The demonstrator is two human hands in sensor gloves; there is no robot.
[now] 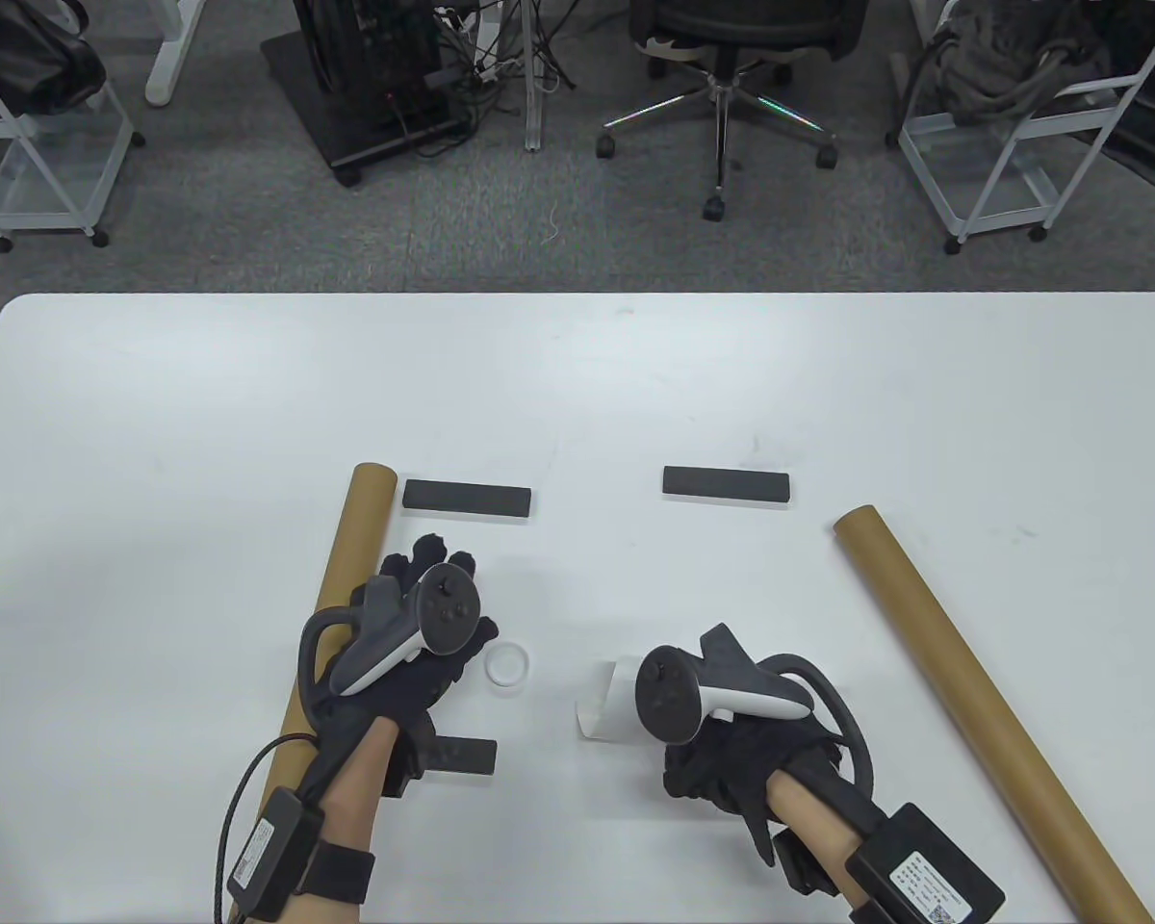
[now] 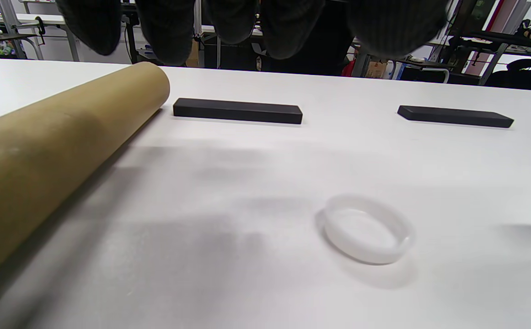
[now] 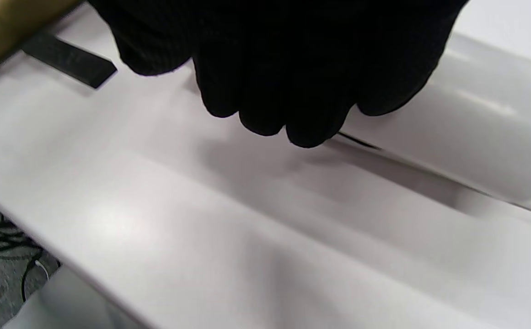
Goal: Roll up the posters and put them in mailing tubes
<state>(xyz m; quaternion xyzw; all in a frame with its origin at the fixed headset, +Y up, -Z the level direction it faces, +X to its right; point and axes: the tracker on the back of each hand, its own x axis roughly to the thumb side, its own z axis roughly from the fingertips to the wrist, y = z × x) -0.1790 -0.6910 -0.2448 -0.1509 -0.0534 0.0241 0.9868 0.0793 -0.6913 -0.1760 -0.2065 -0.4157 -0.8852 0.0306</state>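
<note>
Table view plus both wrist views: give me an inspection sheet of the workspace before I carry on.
Surface: white table, faint marks.
Job's things: left mailing tube beside the left hand; right mailing tube lies diagonally; rolled white poster under the right hand; clear end cap lies flat between the hands.
Clutter: three black bars.
Grippers: left hand hovers with spread fingers, holding nothing; right hand grips the poster.
Cables: glove cable off the left wrist; tangle on the floor.
Surroundings: office chair, wire carts, carpet.
</note>
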